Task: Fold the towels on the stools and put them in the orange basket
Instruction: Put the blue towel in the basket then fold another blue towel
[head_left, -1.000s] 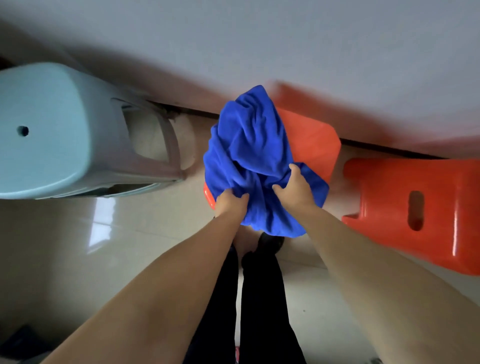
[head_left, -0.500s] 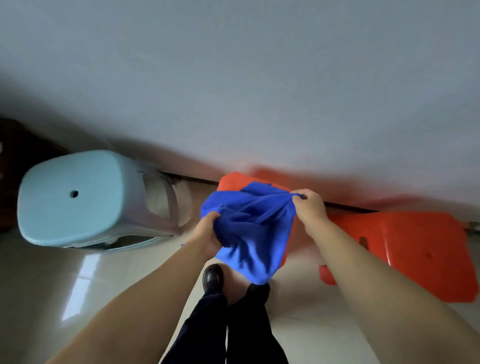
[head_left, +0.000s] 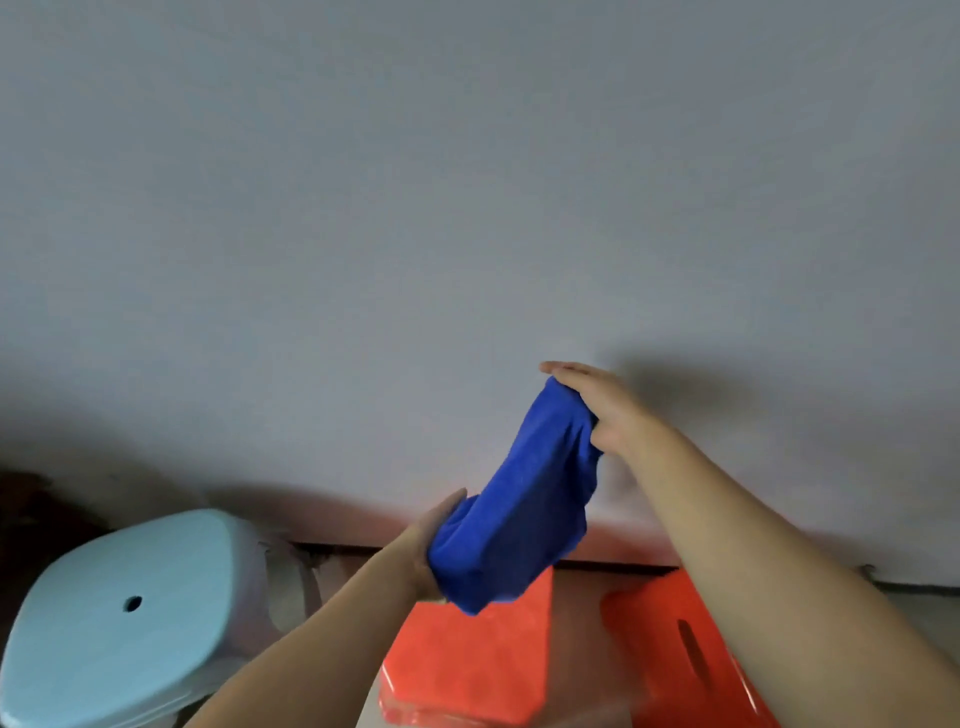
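Between both hands, blue towel (head_left: 524, 512) got lifted off orange stool (head_left: 467, 665), right hand (head_left: 605, 410) and left hand (head_left: 428, 545) gripping opposite ends, unfolded yet.

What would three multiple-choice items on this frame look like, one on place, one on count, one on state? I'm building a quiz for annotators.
1. Where is the blue towel?
A. Held in the air between both hands
B. Spread on the light blue stool
C. Lying on the floor

2. How many orange stools show?
A. None
B. Two
C. Four

3. What state is the towel in?
A. Neatly folded flat
B. Bunched and stretched between the hands
C. Rolled into a tight tube

Key: 1 A, the left hand grips its lower end and the right hand its upper end. 2 B, one orange stool sits beside another; the light blue stool stands left. 3 B, it hangs creased between the grips.
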